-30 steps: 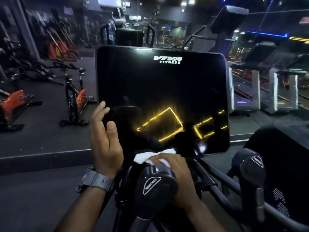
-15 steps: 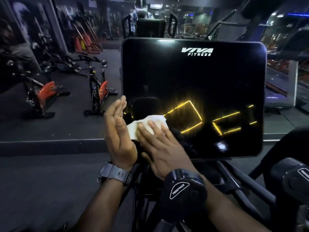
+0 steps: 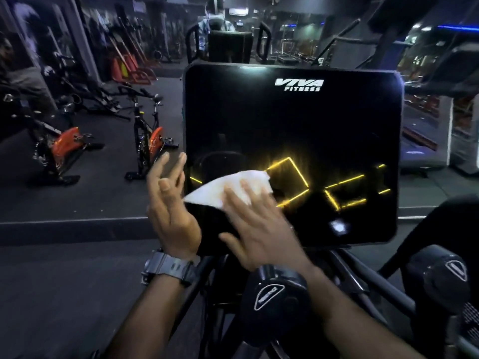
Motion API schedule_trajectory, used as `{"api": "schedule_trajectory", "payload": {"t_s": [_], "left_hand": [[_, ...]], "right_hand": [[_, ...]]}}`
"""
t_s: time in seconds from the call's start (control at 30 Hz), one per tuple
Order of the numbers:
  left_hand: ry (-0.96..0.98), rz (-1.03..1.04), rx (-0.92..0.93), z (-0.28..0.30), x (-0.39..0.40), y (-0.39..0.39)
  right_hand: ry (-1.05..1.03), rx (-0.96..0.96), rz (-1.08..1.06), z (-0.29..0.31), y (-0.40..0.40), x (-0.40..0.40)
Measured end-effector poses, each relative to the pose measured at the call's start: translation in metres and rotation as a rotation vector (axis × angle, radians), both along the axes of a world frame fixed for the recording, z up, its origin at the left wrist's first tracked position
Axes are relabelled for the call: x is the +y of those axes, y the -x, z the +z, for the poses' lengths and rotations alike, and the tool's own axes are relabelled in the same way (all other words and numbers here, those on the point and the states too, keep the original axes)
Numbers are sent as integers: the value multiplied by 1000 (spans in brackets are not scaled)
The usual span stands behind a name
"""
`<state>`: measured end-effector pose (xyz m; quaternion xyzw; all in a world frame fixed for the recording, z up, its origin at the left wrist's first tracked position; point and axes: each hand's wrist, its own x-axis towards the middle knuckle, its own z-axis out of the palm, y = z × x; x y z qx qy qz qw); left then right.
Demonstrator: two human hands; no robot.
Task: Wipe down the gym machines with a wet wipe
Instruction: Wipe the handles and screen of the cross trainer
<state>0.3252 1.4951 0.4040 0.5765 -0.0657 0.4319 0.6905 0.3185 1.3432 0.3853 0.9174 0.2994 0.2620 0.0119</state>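
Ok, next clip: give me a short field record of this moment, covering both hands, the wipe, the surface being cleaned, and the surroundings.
setting: dim gym
surface: black console screen, VIVA FITNESS logo at top
wipe: white wet wipe, flat on the screen's lower left
right hand: right hand presses the wipe with spread fingers
left hand: left hand open, at the screen's left edge; wristwatch
foreground: resistance knob
background: spin bike with orange flywheel

Screen (image 3: 293, 130) bare above; knob (image 3: 274, 294) blocks below.
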Motion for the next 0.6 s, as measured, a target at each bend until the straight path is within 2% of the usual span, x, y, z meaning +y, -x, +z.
{"api": "schedule_trajectory", "payload": {"t_s": [0.07,0.13,0.2,0.3,0.4,0.47,0.6], "left_hand": [[-2,0,-1,-1,-1,-1],[-15,6,-3,-1,-2,0],[-33,10,-3,-1,-3,2],[-56,16,11,0,-4,1],[-72,38,8,-4,-4,-2],[-67,44,6,-5,-4,-4],[71,-32,-1,3,-4,-11]], "right_hand": [[163,-21,138,-10,0,15],[272,-11,227,-25,12,-6],[144,69,205,-39,31,-46],[-159,68,-127,-56,56,-106],[-320,116,-394,-56,52,-110],[-328,101,-310,-46,38,-78],[169,-19,173,-5,-7,-14]]}}
